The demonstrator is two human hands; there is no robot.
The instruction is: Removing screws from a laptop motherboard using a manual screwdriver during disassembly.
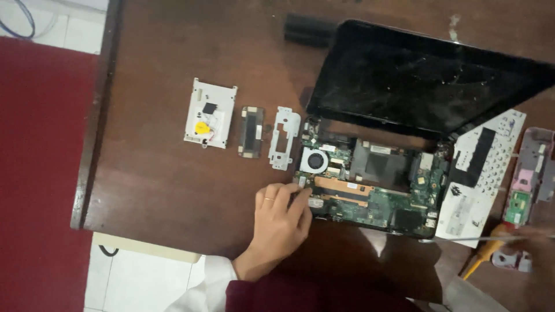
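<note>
A dark brown wooden table (pixel 173 179) carries an opened small laptop (pixel 370 185), its green circuit board, round fan (pixel 315 161) and copper-coloured strip laid bare, with the dusty black glossy screen (pixel 422 81) tilted back. Three removed parts are lined up to its left: a white rectangular plastic cover (pixel 210 114) bearing a yellow disc, a small dark narrow module (pixel 252 132), and a pale metal bracket (pixel 284 137). The left hand (pixel 280 222) is laid flat at the board's near left corner, fingers loosely spread and gripping nothing, a ring on one finger. The right hand (pixel 535 236) is blurred at the frame's edge, closed around a yellow-handled screwdriver (pixel 488 251). One detached white keyboard (pixel 480 173) lies face down beside the laptop.
</note>
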